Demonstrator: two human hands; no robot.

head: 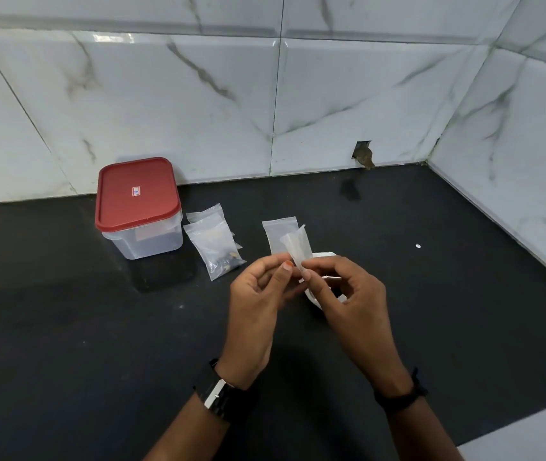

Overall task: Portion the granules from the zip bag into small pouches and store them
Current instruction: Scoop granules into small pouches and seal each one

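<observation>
A small clear pouch (pixel 296 246) is held upright above the black counter, pinched at its lower end by my left hand (pixel 258 294) and my right hand (pixel 348 294). Behind it another empty small zip pouch (pixel 276 236) lies flat. To the left lies a zip bag (pixel 215 251) with a few brownish granules at its lower end, with more clear bags tucked under it. A clear plastic box with a red lid (pixel 137 194) stands shut at the back left. Something white (pixel 323 256) lies under my right hand, mostly hidden.
The black counter (pixel 82 327) ends at marble-patterned tiled walls at the back and right. A small hole (pixel 363 154) in the back tile sits above a dark stain. A tiny white speck (pixel 417 246) lies to the right.
</observation>
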